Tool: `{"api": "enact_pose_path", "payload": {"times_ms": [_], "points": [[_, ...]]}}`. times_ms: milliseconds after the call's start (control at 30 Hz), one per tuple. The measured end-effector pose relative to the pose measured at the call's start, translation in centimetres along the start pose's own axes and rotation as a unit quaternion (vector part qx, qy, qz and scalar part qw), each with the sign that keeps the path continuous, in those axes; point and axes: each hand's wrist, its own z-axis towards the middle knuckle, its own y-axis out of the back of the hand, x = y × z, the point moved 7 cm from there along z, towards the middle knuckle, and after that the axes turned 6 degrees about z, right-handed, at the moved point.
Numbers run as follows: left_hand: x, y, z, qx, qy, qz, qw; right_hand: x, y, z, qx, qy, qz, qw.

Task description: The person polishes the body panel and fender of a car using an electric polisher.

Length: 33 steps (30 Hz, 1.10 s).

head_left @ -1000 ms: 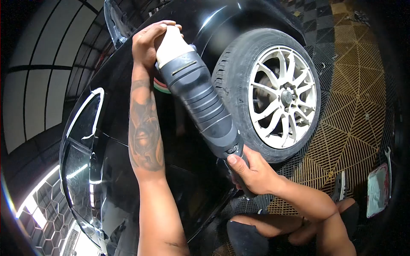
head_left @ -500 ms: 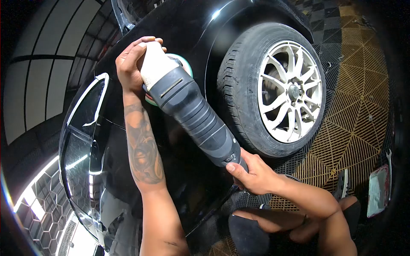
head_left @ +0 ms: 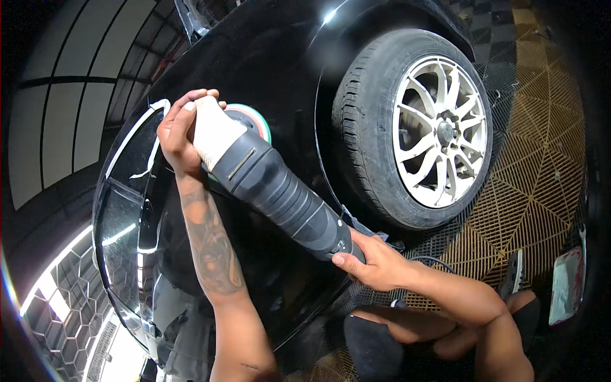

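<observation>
Both my hands are on a black car polisher (head_left: 286,200) with a white-covered head. My left hand (head_left: 180,130) wraps over the head, fingers curled round its front edge. At the rear end of the body, my right hand (head_left: 372,260) closes round the handle, thumb on top near the switch. Beneath the head, a round pad with a green and red rim (head_left: 261,121) lies against the glossy black car panel (head_left: 280,83); most of the pad is hidden by the tool.
To the right stands a tyre (head_left: 375,127) with a white alloy wheel (head_left: 443,134). A headlight edged with white tape (head_left: 130,137) is at the left. The floor is brown and black grid tiles (head_left: 528,184). A cord (head_left: 436,260) runs behind my right wrist.
The polisher's head and my left hand have moved down and slightly left across the panel. My right hand stays at the handle, shifted slightly. The view has shifted a little.
</observation>
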Motion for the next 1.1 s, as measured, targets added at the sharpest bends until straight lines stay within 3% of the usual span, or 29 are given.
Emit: {"api": "enact_pose_path", "payload": {"times_ms": [200,233,300,333,400,467,533,567,667,767,833,1100], "points": [[1.1,-4.5,5.3,0.085,0.011,-0.081,0.993,2.4,3.1,-0.2,-0.052,-0.004,0.031,0.998],[1.1,-5.4,6.4,0.104,-0.019,-0.059,0.993,2.5,3.7,-0.3,-0.042,-0.06,0.046,0.996],[1.0,-7.3,8.4,0.127,-0.111,0.041,0.985,2.4,4.7,-0.4,-0.066,-0.042,0.047,0.996],[1.8,-8.0,9.6,0.158,-0.067,-0.049,0.984,2.3,5.3,-0.4,-0.079,-0.032,0.048,0.995],[1.6,-9.3,10.7,0.151,-0.133,0.048,0.978,2.7,6.6,-0.3,-0.105,0.014,0.055,0.993],[1.5,-10.3,11.4,0.147,-0.164,0.093,0.971,2.6,6.9,-0.5,-0.099,-0.028,0.074,0.992],[1.6,-10.5,11.5,0.157,-0.156,0.058,0.973,2.7,6.9,-0.5,-0.108,-0.018,0.079,0.991],[1.9,-10.3,11.4,0.174,-0.102,-0.025,0.979,2.8,6.8,-0.5,-0.108,-0.018,0.079,0.991],[2.3,-8.8,10.2,0.151,-0.031,-0.086,0.984,2.6,5.9,-0.3,-0.093,-0.03,0.076,0.992],[2.0,-7.1,8.5,0.114,-0.029,-0.06,0.991,2.6,5.1,-0.3,-0.086,-0.028,0.063,0.994],[2.0,-6.1,7.6,0.099,-0.028,-0.056,0.993,2.0,4.5,-0.3,-0.053,-0.079,0.037,0.995],[1.1,-2.3,2.9,0.041,-0.008,-0.061,0.997,0.4,2.1,-0.1,-0.037,-0.029,0.006,0.999]]}}
